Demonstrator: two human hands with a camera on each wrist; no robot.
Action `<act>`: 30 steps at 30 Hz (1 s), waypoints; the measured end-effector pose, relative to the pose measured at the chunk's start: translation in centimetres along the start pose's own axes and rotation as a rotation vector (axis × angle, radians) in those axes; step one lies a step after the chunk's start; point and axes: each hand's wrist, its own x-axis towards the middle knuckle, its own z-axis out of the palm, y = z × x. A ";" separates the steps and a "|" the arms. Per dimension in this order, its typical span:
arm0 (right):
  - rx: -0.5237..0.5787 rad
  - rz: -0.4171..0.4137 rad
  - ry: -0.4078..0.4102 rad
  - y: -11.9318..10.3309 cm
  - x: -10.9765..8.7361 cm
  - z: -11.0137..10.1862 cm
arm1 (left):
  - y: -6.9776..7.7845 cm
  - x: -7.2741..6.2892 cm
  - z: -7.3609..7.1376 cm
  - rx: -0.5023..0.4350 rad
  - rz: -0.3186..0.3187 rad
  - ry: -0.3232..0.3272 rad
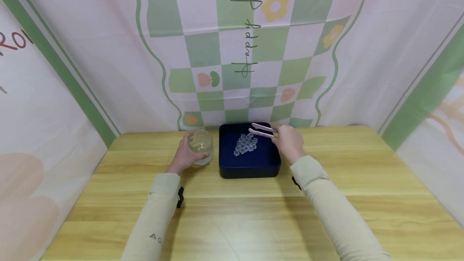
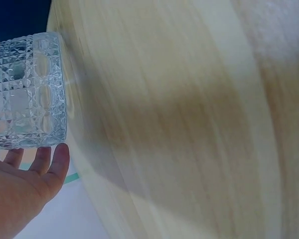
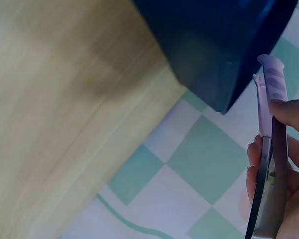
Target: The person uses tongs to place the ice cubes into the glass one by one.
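Head: tongs [image 1: 262, 133] in R grip [image 1: 288, 142]

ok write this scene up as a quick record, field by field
left hand: grips clear glass
right hand: holds tongs
tongs: tips apart, over the tray
tray: dark blue, right of the glass
tray contents: pile of small clear cubes
surface: wooden table
backdrop: checked cloth behind the table
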 end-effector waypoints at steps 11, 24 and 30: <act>-0.135 -0.058 0.003 0.4 -0.3 1.0 | 0.1 -0.1 0.0 0.001 0.009 0.006; -0.151 -0.092 -0.038 0.6 -0.2 0.9 | 0.1 -0.2 0.0 0.002 0.006 0.007; -0.164 -0.111 -0.032 0.6 -0.2 1.0 | 0.1 -0.2 0.0 -0.001 -0.004 0.007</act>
